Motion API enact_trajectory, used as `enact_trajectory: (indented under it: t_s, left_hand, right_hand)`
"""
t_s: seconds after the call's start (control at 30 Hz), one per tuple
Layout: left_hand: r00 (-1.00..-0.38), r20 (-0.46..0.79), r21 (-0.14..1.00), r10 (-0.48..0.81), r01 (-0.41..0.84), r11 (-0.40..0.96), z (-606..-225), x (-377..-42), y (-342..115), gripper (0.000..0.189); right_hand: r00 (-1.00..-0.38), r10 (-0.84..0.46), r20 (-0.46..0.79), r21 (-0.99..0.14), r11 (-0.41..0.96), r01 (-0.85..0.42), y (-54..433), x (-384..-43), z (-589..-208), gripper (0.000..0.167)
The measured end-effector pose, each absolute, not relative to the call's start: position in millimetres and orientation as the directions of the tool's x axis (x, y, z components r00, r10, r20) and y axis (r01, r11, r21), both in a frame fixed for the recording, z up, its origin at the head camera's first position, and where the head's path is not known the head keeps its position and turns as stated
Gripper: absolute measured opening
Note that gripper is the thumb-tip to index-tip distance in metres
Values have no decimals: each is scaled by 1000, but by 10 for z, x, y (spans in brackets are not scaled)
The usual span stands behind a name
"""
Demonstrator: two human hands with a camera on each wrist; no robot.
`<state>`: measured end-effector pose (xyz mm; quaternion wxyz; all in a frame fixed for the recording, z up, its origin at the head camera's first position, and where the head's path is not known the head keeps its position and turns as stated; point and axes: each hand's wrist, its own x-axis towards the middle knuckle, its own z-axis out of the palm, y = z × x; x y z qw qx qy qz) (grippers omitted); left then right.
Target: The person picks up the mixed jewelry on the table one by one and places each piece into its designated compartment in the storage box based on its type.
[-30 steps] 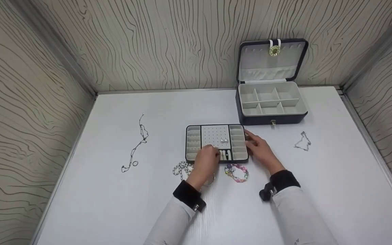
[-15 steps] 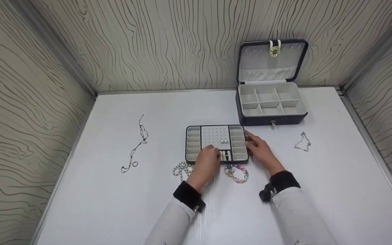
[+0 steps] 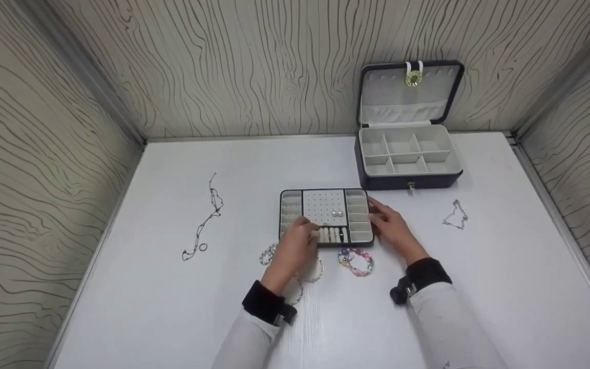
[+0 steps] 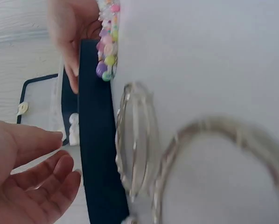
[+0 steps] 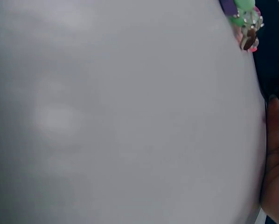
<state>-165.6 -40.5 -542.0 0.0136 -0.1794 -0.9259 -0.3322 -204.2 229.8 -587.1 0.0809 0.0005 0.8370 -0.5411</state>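
A dark jewellery tray (image 3: 320, 200) with light compartments lies mid-table. My left hand (image 3: 292, 248) hovers over its front left part, fingers loosely bent and holding nothing in the left wrist view. Beside the hand, pale ring rolls (image 3: 333, 235) fill the front slot, one dark piece among them. Two pearl studs (image 3: 337, 213) sit on the perforated panel. My right hand (image 3: 395, 228) rests against the tray's right side with extended fingers. In front of the tray lie a colourful beaded bracelet (image 4: 108, 49), silvery bangles (image 4: 118, 140) and, partly hidden by the left hand, grey beads (image 3: 267, 254).
An open dark jewellery box (image 3: 410, 180) with bare compartments stands at the back right, lid upright against the patterned wall. A thin chain necklace (image 3: 200, 228) and a small ring (image 3: 206, 247) lie at left. A silvery chain (image 3: 465, 215) lies at right.
My left hand has drawn back to the left from the ring slot, uncovering more rolls and the bangles in front. The right hand stays at the tray's side.
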Motion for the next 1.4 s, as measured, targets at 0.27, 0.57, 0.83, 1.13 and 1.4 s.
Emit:
enact_trajectory:
  t_s: [0.27,0.57,0.83,1.13,1.4]
  left_hand:
    - [-954,233,535,187,287,795,-5417,-1614,-973,46]
    - [-987,161,319,-20,32,947,-5559,-1496,-1534,67]
    - [-983,-17,327,-183,-178,928,-5592,-1383,-1766,75]
    - [-978,-60,258,-198,-207,944,-5603,-1298,-1689,76]
    - [-998,-53,330,-38,-53,942,-5549,-1301,-1536,60]
  right_hand:
    - [-989,-85,-124,-903,422,77,2305,-2052,-5867,50]
    - [-983,-85,-163,-904,411,114,2315,-2043,-5846,50]
    - [-984,-80,-158,-910,398,114,2305,-2039,-5861,50]
    - [-986,-81,-145,-916,387,103,2293,-2026,-5831,50]
    - [-990,-88,-113,-896,439,63,2296,-2036,-5844,50]
